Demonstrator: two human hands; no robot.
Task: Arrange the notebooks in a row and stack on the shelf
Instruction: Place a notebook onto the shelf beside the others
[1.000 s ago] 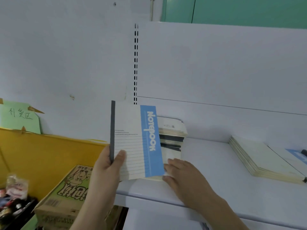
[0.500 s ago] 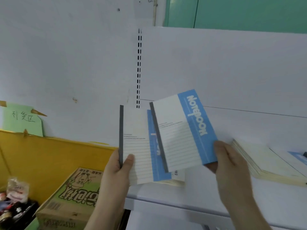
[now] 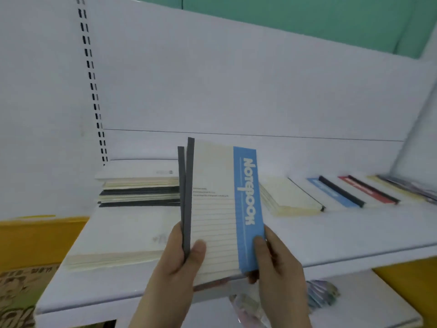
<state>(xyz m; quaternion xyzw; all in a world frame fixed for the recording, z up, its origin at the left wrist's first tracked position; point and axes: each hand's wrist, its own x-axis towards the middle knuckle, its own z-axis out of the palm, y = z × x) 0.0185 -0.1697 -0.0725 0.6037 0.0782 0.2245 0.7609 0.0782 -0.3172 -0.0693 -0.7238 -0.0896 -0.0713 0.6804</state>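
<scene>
Brought together now — both hands, left (image 3: 176, 261) and right (image 3: 274, 259), grip the two notebooks (image 3: 220, 209) upright.

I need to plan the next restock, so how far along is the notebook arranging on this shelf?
Partly done. A row of notebooks already lies flat along the shelf to the right. In hand: the left hand and right hand together hold two blue-banded notebooks upright, spines nearly aligned. Left: placing those, plus sorting the uneven stack at the back left and the flat pile at the front edge.
</scene>
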